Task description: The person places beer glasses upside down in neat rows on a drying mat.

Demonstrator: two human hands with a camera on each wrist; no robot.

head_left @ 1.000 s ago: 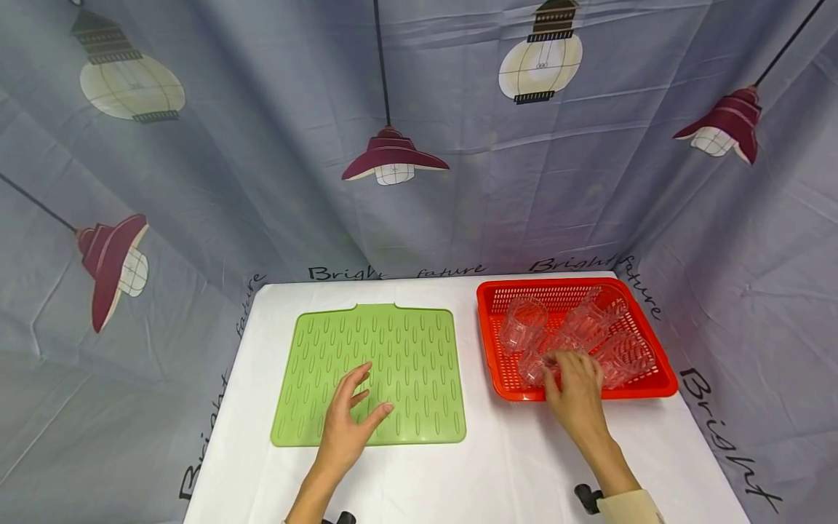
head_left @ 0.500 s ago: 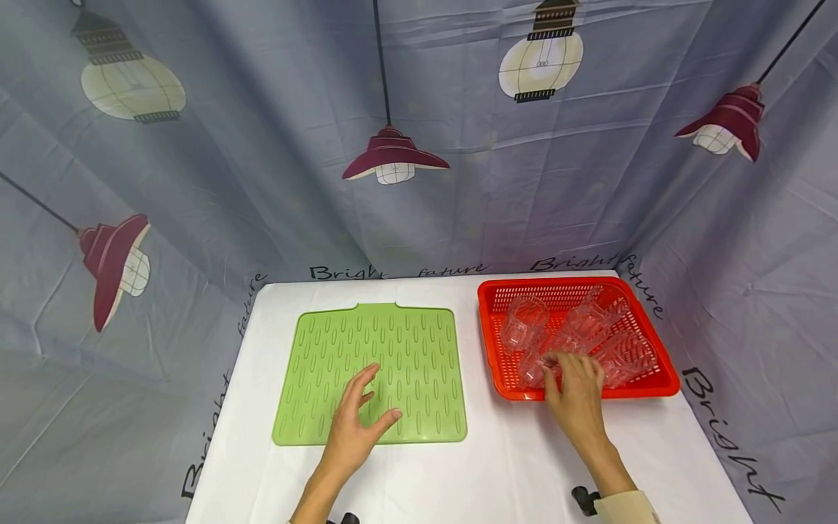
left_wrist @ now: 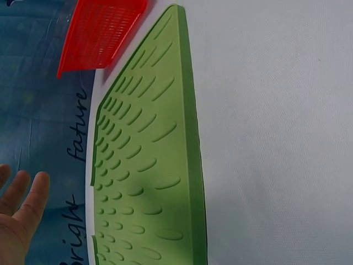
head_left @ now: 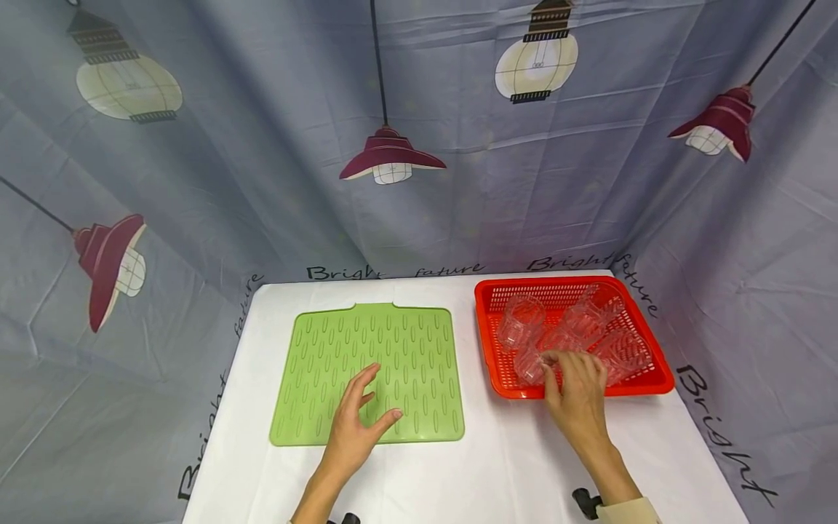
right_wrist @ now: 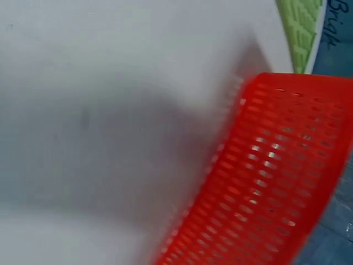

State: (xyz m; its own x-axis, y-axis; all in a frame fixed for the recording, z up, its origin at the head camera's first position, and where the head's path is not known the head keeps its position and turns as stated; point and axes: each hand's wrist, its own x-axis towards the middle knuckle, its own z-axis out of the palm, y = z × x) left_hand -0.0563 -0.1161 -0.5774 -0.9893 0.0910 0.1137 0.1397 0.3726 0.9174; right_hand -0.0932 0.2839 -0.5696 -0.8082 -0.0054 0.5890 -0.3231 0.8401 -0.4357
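Note:
My right hand reaches over the front rim of the red basket. Its thumb and fingers pinch a clear cup lying at the basket's front left; the knuckles hide part of that cup. Around it lie other clear cups, such as one at the back left and one at the back right. With fingers spread and relaxed, my left hand hovers over the front of the green ridged mat, holding nothing. The right wrist view shows only the basket's perforated wall, not the hand.
Mat and basket stand side by side on a white-covered table, the mat left and the basket right. Grey-blue curtain printed with lamps hangs close behind the table and along both sides.
Over the mat, my left hand has shifted slightly to the right. My right hand stays at the same cup in the basket, with hardly any movement.

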